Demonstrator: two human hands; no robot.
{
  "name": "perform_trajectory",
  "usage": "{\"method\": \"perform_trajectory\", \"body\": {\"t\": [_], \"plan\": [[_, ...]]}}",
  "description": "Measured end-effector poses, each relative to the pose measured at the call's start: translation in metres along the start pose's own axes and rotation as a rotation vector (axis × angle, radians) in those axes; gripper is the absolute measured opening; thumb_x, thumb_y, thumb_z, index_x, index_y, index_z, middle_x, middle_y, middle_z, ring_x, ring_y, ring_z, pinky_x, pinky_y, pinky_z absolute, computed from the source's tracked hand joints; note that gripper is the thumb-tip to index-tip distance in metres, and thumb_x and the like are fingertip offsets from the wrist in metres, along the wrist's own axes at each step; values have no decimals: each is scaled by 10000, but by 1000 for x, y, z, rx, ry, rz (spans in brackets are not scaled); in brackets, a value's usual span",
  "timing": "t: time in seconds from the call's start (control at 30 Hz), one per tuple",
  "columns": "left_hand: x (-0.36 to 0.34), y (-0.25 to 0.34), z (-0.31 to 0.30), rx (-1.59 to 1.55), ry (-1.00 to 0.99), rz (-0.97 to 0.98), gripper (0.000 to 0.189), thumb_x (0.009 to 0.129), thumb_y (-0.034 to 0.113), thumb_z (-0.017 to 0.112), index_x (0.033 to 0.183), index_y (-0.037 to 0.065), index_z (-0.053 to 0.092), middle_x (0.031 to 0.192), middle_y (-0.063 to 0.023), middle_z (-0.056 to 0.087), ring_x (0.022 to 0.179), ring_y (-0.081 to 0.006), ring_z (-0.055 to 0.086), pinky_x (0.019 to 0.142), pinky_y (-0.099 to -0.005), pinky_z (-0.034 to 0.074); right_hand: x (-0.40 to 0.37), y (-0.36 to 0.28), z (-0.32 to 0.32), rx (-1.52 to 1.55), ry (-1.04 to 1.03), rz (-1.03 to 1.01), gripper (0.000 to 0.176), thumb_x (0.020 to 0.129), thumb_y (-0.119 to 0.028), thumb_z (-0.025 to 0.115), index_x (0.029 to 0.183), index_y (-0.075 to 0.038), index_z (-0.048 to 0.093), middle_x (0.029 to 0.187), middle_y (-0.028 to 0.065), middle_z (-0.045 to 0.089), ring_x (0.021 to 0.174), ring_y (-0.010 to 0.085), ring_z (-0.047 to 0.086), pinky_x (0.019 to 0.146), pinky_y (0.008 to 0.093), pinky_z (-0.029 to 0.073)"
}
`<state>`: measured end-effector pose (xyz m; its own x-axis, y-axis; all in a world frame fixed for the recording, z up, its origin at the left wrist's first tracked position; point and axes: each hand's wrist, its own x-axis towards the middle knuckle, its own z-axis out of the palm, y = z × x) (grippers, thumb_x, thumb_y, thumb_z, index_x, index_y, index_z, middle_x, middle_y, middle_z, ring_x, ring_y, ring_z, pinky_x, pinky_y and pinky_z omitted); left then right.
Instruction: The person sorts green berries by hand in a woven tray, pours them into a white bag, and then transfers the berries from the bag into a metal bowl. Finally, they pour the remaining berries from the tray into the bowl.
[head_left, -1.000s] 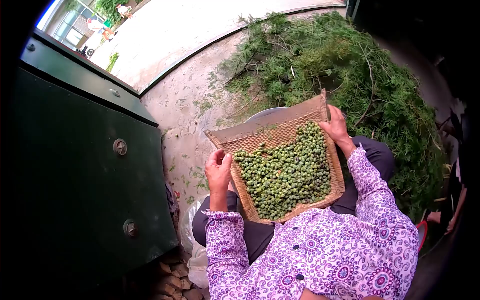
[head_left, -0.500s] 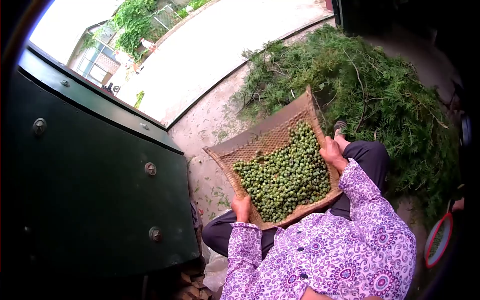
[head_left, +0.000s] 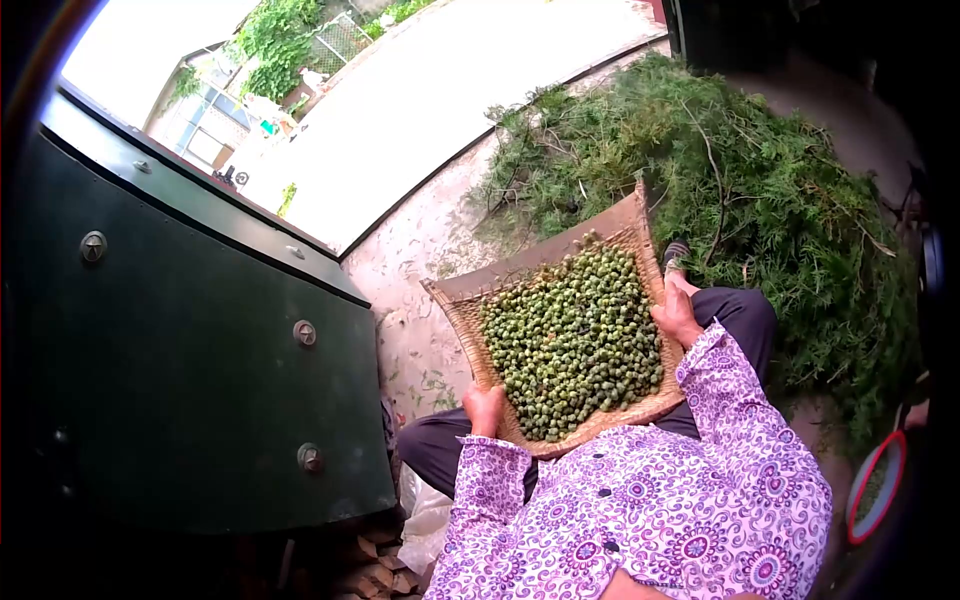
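Note:
A woven winnowing basket [head_left: 462, 325] is held over my lap, its flat wooden lip pointing away from me. Many small round green cones or seed pods [head_left: 575, 340] cover most of its floor, reaching nearly to the lip. My left hand [head_left: 485, 408] grips the left rim, thumb on top and fingers curled underneath. On the opposite rim my right hand [head_left: 678, 315] is closed in the same way, its fingers partly hidden below the edge.
A large heap of cut evergreen branches [head_left: 780, 220] lies ahead and to the right. At my left stands a dark green metal door [head_left: 200, 330] with star studs. A red-rimmed sieve [head_left: 852, 510] is at the lower right; a plastic bag [head_left: 428, 525] lies beside my left leg.
The green pods have spread forward and left across the basket toward its lip. The basket and both hands have shifted slightly, with the grip unchanged.

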<state>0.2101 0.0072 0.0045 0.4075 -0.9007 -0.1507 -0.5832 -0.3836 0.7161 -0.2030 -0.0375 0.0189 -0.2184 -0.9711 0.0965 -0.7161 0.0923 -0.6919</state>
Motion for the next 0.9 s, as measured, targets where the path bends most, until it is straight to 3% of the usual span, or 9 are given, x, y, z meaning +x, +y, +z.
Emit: {"method": "perform_trajectory", "body": {"t": [0.1,0.23,0.33,0.5,0.53,0.57,0.7,0.8,0.9], "plan": [[-2,32,-14,-246,69,111,195,669,133,599,807,-6,594,679,-149,628,634,-283,619,591,-369,479,5,-25,-18,73,194,-133,244,650,-113,569,805,20,435,712,238,537,701,403,540,631,476,411],[-3,79,-38,-228,361,463,214,694,141,601,848,1,551,715,-187,609,657,-327,605,609,-401,468,22,-57,-40,158,379,-166,245,681,-102,556,892,-4,478,732,199,576,645,385,554,582,433,434],[8,83,-27,-87,193,136,238,695,179,572,846,-3,546,719,-219,600,692,-384,594,625,-433,462,29,-37,-16,21,303,-156,235,663,-93,543,869,-4,472,733,219,567,668,409,548,601,462,428],[-18,26,1,69,192,43,255,665,207,579,812,0,572,733,-221,610,721,-387,597,664,-446,467,20,15,5,-10,128,-173,320,624,-133,539,884,34,455,737,276,540,710,431,535,637,493,415],[-19,23,-1,84,162,48,256,661,209,584,809,1,573,732,-218,612,724,-388,597,673,-445,469,16,12,9,-16,273,-282,341,624,-132,541,906,40,457,732,268,542,704,430,535,629,487,414],[-17,22,-2,90,165,43,256,661,209,584,809,1,573,732,-218,612,724,-388,597,673,-445,469,14,11,6,61,138,-155,305,621,-124,551,831,52,419,798,280,475,810,445,469,734,487,373],[0,35,-12,-18,233,133,281,663,206,598,845,-4,560,732,-200,620,709,-363,606,668,-425,477,15,-65,-45,152,217,-181,213,667,-41,558,825,10,425,597,177,500,552,390,499,520,461,386],[-5,78,-30,-303,307,257,291,662,184,586,869,-21,573,740,-207,621,696,-355,610,645,-393,485,16,-94,-66,82,333,-171,309,686,-41,575,960,16,444,719,216,560,668,400,554,622,443,453],[16,59,-11,4,161,80,287,662,177,580,871,-20,585,749,-207,625,718,-357,614,666,-402,486,48,7,5,-168,411,-396,495,690,-59,578,1137,53,399,894,293,535,833,424,525,732,455,433]]}}
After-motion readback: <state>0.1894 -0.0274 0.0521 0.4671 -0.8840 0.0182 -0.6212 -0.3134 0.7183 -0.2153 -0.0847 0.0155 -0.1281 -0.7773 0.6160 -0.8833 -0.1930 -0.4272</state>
